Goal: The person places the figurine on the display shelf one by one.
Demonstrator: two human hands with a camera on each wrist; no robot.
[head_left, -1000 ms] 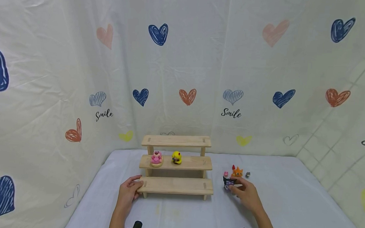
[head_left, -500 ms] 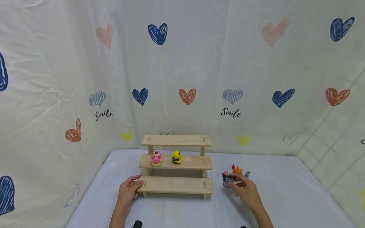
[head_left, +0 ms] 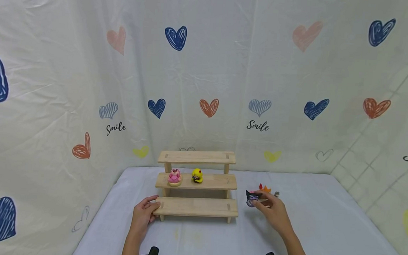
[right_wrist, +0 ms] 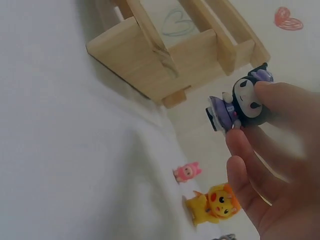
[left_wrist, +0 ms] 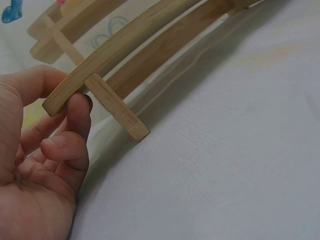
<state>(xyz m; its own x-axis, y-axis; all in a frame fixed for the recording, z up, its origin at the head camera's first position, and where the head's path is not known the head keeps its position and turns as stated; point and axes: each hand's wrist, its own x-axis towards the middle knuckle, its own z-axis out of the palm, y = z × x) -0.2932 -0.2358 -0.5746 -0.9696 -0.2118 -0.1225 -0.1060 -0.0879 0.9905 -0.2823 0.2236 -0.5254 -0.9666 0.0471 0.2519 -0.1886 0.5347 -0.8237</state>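
My left hand [head_left: 143,213] pinches the left end of the lowest board of a three-tier wooden display stand [head_left: 196,207]; in the left wrist view thumb and finger grip the board's end [left_wrist: 60,97] just beside its leg. To the right of the stand, my right hand [head_left: 275,215] holds a black-and-purple figurine [right_wrist: 245,100] by its head and side, lifted over the table. Its white face shows in the right wrist view. On the middle tier sit a pink figurine [head_left: 174,178] at the left and a yellow figurine [head_left: 197,176] near the centre.
Behind my right hand stand an orange-yellow figurine [right_wrist: 216,205], a small pink figurine [right_wrist: 187,172] and a small grey one [head_left: 276,194]. A white cloth [head_left: 196,248] covers the table. A curtain with printed hearts [head_left: 228,66] hangs behind and at the sides.
My right hand has raised the black-and-purple figurine and moved it slightly left and away from me, towards the stand. The left hand and stand have stayed put.
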